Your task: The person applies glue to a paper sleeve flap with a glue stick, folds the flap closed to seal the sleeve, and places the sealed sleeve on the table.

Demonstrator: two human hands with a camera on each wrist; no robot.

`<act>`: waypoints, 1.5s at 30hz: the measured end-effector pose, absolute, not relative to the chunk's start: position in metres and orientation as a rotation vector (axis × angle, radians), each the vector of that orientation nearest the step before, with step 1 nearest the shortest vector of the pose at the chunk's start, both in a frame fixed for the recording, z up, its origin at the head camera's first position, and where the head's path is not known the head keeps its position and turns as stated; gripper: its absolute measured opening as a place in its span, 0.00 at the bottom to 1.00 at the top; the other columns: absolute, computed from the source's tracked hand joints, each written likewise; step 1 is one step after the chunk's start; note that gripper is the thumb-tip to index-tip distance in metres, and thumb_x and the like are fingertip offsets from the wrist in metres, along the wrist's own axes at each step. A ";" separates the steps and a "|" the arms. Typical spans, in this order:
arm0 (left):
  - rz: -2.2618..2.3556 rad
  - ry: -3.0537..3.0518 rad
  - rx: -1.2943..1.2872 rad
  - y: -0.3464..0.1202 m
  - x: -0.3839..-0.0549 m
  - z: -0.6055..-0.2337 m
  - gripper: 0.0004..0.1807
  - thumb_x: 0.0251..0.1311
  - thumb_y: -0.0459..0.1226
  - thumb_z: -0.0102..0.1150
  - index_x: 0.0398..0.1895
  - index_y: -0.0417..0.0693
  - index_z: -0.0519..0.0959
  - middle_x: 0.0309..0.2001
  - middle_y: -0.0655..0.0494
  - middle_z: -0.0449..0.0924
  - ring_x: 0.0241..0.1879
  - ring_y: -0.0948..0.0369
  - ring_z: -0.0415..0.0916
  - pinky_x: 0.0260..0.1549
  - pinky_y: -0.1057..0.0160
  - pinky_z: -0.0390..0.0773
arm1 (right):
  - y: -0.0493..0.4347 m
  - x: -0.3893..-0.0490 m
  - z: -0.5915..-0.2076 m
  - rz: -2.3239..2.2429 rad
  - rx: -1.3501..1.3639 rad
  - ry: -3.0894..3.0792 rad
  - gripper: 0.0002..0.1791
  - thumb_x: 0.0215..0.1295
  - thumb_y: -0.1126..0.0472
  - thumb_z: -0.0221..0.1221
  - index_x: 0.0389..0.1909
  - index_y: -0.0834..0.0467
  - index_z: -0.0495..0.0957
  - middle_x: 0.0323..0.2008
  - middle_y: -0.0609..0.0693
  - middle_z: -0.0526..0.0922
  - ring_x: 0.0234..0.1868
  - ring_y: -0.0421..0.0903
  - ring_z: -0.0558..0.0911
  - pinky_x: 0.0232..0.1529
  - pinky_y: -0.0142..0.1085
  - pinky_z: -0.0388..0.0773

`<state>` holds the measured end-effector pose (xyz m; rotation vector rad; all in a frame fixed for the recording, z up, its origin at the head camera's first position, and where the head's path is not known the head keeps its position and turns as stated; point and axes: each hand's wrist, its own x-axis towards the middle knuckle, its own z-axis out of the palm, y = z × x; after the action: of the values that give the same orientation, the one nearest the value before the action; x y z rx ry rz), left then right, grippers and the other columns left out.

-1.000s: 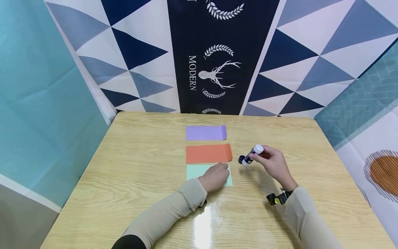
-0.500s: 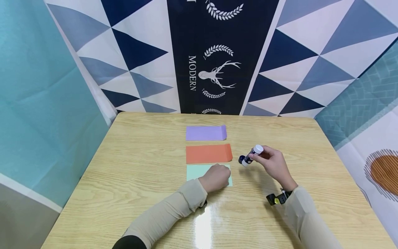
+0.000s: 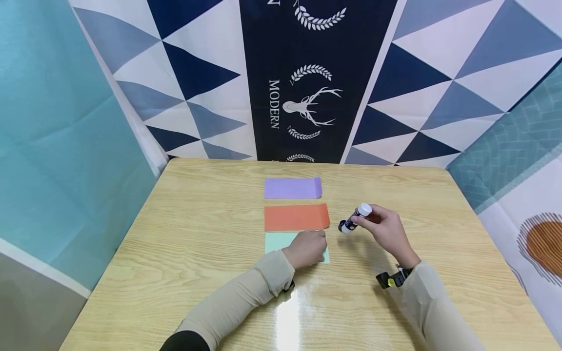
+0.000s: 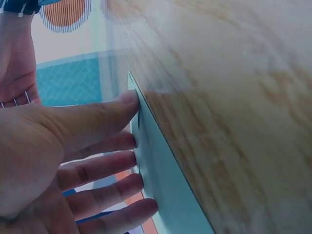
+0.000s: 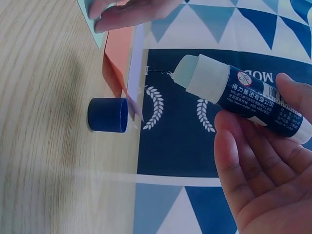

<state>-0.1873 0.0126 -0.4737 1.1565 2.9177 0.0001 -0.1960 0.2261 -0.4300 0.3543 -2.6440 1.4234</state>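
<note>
My left hand rests on a mint-green paper, the nearest of three coloured papers. In the left wrist view, the thumb and fairly straight fingers touch its surface near one end with their tips. My right hand holds an uncapped glue stick tilted above the table, pinched between thumb and fingers. The pale glue tip is exposed, with a thin strand trailing from it. The stick's dark blue cap stands on the table, partly behind it in the head view.
Beyond the mint paper lie an orange envelope and a purple envelope, each with a raised flap at its right end. Patterned cloth hangs behind the wooden table.
My left hand has shifted slightly on the mint paper, its fingers less visible now in the head view. The right hand and glue stick stay almost still. The head view has shifted slightly.
</note>
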 end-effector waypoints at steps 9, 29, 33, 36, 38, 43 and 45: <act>0.140 2.902 1.166 0.016 -0.188 -0.474 0.14 0.61 0.34 0.59 0.18 0.54 0.76 0.25 0.61 0.72 0.21 0.67 0.58 0.19 0.72 0.60 | 0.229 -0.195 -0.433 1.402 0.348 -2.657 0.13 0.62 0.56 0.66 0.42 0.60 0.84 0.34 0.43 0.84 0.33 0.27 0.80 0.35 0.23 0.77; 0.014 2.881 1.071 0.023 -0.188 -0.477 0.11 0.56 0.50 0.68 0.27 0.54 0.82 0.39 0.60 0.79 0.32 0.65 0.75 0.27 0.69 0.76 | 0.232 -0.193 -0.433 1.460 0.345 -2.629 0.13 0.63 0.54 0.65 0.41 0.61 0.83 0.32 0.37 0.84 0.33 0.29 0.82 0.36 0.23 0.78; 0.071 2.831 1.085 0.014 -0.186 -0.477 0.07 0.57 0.45 0.69 0.31 0.53 0.83 0.40 0.60 0.79 0.36 0.65 0.76 0.31 0.70 0.76 | 0.232 -0.192 -0.434 1.458 0.337 -2.627 0.13 0.62 0.55 0.66 0.40 0.61 0.84 0.32 0.38 0.84 0.33 0.29 0.82 0.35 0.24 0.78; 0.180 2.800 1.088 0.006 -0.186 -0.478 0.04 0.56 0.39 0.68 0.34 0.52 0.83 0.40 0.60 0.80 0.38 0.65 0.75 0.35 0.72 0.75 | 0.232 -0.192 -0.435 1.449 0.341 -2.623 0.13 0.62 0.55 0.66 0.40 0.62 0.83 0.32 0.39 0.84 0.33 0.29 0.81 0.35 0.23 0.78; 0.255 2.785 1.109 0.001 -0.187 -0.478 0.01 0.57 0.36 0.65 0.32 0.50 0.83 0.39 0.60 0.80 0.38 0.65 0.75 0.38 0.72 0.74 | 0.232 -0.192 -0.434 1.447 0.345 -2.621 0.13 0.62 0.56 0.66 0.40 0.61 0.83 0.32 0.38 0.84 0.33 0.28 0.81 0.36 0.23 0.78; 0.326 2.768 1.191 -0.005 -0.190 -0.475 0.06 0.61 0.36 0.59 0.33 0.50 0.86 0.46 0.58 0.82 0.45 0.63 0.77 0.47 0.70 0.76 | 0.233 -0.194 -0.433 1.444 0.348 -2.622 0.10 0.62 0.59 0.65 0.40 0.61 0.84 0.31 0.34 0.82 0.33 0.29 0.81 0.36 0.23 0.78; 0.337 2.779 1.178 -0.007 -0.191 -0.472 0.07 0.63 0.37 0.59 0.37 0.50 0.86 0.48 0.57 0.82 0.48 0.62 0.78 0.49 0.68 0.77 | 0.233 -0.195 -0.432 1.443 0.345 -2.624 0.11 0.62 0.58 0.66 0.41 0.61 0.84 0.31 0.34 0.82 0.33 0.28 0.81 0.36 0.22 0.78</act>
<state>-0.1912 -0.0071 -0.4720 1.1778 2.7787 0.3369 -0.1946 0.2335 -0.4318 0.3448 -2.6242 1.4431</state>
